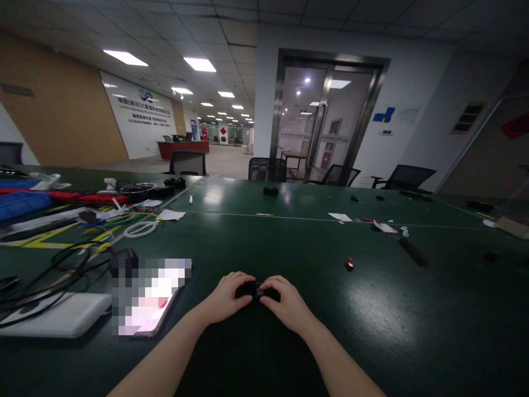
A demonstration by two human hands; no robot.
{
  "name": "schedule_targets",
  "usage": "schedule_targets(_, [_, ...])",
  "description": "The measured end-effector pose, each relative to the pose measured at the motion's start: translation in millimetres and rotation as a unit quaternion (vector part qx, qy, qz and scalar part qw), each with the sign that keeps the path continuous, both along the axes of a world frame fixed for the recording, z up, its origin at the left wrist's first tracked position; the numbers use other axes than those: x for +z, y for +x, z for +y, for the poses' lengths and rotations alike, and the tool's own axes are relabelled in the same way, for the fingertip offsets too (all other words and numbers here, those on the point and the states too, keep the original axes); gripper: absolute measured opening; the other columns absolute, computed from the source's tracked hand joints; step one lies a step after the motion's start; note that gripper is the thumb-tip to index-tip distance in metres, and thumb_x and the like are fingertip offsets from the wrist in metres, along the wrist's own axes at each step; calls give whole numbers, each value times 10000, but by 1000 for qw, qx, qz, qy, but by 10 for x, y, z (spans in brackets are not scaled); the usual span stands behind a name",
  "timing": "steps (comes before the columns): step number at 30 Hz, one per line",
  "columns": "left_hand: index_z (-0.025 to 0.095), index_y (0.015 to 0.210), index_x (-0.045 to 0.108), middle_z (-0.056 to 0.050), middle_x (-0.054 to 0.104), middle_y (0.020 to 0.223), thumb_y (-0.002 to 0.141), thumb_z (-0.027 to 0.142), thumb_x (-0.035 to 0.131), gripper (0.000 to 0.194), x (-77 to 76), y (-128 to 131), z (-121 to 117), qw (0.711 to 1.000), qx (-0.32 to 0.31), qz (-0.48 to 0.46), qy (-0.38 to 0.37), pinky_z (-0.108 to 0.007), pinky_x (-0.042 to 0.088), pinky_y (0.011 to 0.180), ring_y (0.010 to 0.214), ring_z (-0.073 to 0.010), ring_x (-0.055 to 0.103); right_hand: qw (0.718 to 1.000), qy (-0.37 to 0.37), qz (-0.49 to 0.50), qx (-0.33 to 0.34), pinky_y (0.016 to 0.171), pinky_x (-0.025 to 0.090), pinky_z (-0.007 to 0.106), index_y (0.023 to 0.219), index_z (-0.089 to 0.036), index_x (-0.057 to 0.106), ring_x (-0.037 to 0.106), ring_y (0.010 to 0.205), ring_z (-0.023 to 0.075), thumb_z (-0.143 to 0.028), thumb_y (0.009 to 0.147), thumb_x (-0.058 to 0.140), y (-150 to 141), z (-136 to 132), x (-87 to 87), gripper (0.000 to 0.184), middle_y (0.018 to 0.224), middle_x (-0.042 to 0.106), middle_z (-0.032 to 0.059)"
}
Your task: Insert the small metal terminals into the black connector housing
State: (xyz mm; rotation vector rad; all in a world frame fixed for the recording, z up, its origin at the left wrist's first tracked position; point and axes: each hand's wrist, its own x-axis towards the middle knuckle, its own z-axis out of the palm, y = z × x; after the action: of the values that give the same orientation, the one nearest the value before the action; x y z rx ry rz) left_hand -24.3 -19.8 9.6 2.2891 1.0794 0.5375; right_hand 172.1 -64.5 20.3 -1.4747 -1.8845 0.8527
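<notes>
Left grip [233,295] and right grip [281,295] are holding a small black object [259,293]. Balanced, level pressure is likely serving best.

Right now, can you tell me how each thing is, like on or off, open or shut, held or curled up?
Left hand: fingers and thumb closed on the black object
Right hand: pinching the same object
Black object: held, partly hidden by fingers
Phone-like device: screen lit, partly pixelated
White cable: coiled
Ceiling lights: on
Glass double door: looks shut
</notes>
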Motion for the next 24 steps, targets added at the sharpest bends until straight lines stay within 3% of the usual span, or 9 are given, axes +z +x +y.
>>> schedule_targets(17, [255, 1124, 517, -32, 556, 1123, 759, 279, 569, 370, 0, 10, 6, 1000, 2, 4, 5, -364, 352, 933, 1065, -215, 469, 999, 32, 4, -25, 849, 410, 337, 933, -270, 582, 512, 987, 189, -280, 750, 558, -4, -9, 33, 185, 1005, 574, -2])
schedule_targets(24, [263, 1116, 520, -27, 559, 1111, 762, 284, 567, 358, 4, 3, 5, 1000, -1, 2, 5, -364, 351, 929, 1051, -212, 472, 998, 4, 17, -58, 808, 432, 341, 957, -280, 581, 536, 945, 191, -317, 756, 548, -4, -17, 55, 207, 1000, 573, 7])
